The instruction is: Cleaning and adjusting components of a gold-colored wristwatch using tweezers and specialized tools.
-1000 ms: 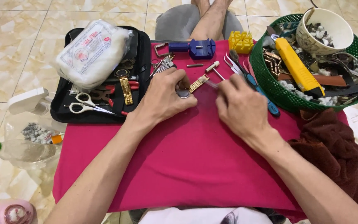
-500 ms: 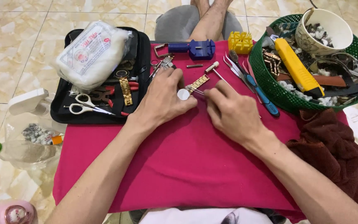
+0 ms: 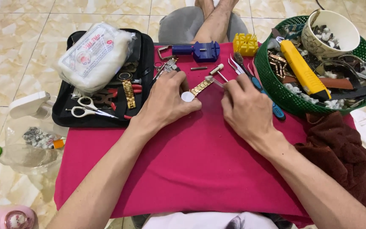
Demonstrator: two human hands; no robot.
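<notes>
Pinning a gold-banded watch to the red cloth, the left hand has its fingers clamped on the case to steady it. The right hand pinches a thin tool against the band, just left of the green basket.

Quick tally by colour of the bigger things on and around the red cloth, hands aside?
Yellow: 2, utility knife and slotted block
Blue: 1, band tool
Green: 1, basket
Black: 1, tray
White: 1, bowl
Gold: 1, watch
Total: 7

Watch on cloth between hands; tray left, basket right
</notes>
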